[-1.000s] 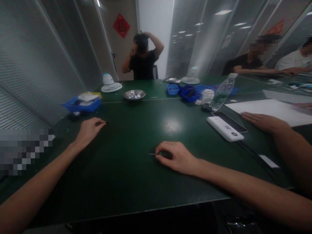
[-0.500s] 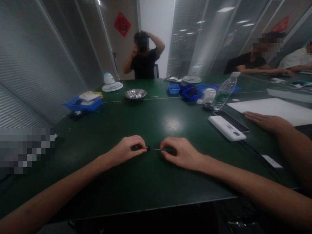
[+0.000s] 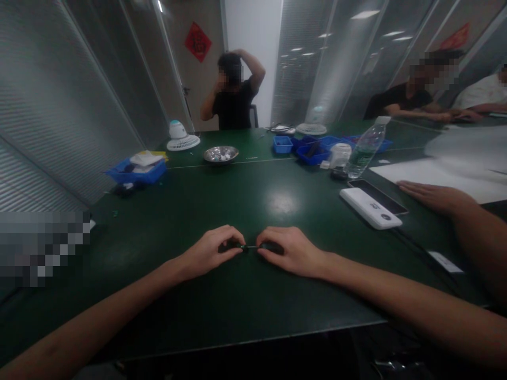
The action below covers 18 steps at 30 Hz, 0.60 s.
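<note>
My left hand (image 3: 217,249) pinches a small dark piece (image 3: 245,247) between thumb and fingertips, close above the table; its exact kind is too small to make out. Opposite it, my right hand (image 3: 296,251) is closed around the dark handle of a small screwdriver (image 3: 272,247). The screwdriver's thin metal shaft points left and its tip meets the dark piece, though I cannot tell whether it sits inside it. Both hands rest low over the green table (image 3: 237,301), with a short gap between their fingers.
A white power bank (image 3: 371,208) with a cable and a phone (image 3: 380,196) lie right, near a co-worker's hand (image 3: 435,198) on white paper. A bottle (image 3: 366,150), blue bins (image 3: 312,154), a metal bowl (image 3: 221,154) and a blue tray (image 3: 137,171) stand farther back.
My hands have come closer together. The screwdriver tip, apart from the dark piece before, now meets it. On the right, a white sheet has lifted in a blur above the paper.
</note>
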Motion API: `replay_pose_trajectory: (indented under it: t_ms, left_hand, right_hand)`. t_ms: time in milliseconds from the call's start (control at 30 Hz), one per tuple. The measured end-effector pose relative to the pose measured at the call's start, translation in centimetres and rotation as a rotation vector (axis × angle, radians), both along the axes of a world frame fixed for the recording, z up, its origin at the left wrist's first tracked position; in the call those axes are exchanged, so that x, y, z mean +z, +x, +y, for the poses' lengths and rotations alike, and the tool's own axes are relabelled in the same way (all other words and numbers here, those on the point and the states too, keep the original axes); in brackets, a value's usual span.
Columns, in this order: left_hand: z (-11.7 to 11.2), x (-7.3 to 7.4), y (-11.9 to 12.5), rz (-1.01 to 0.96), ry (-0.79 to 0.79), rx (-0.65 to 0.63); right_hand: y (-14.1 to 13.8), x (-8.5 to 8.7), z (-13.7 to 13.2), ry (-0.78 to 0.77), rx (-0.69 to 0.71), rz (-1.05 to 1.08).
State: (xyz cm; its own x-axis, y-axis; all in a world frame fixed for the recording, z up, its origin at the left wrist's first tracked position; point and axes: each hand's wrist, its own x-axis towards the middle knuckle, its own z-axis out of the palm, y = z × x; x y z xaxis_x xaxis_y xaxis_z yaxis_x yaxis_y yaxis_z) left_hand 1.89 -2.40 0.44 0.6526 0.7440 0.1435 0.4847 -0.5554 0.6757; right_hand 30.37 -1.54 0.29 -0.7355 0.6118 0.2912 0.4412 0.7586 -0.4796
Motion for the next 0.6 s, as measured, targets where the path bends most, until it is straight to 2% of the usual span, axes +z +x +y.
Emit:
replay_pose_trajectory:
  t_ms: [233,433,600]
  left_hand:
    - [-0.13,0.49,0.17,-0.058,-0.125,0.023]
    - [-0.25,0.2,0.25,-0.066,-0.068,-0.03]
    - [-0.51,0.1,0.65,-0.07,-0.12,-0.033]
  right_hand:
    - [0.0,0.0,-0.1,-0.019,0.022,0.014]
    - [-0.11,-0.04,-0.16,-0.005,0.035,-0.017]
    - [-0.27,0.07,-0.36,0.036,0.086,-0.053]
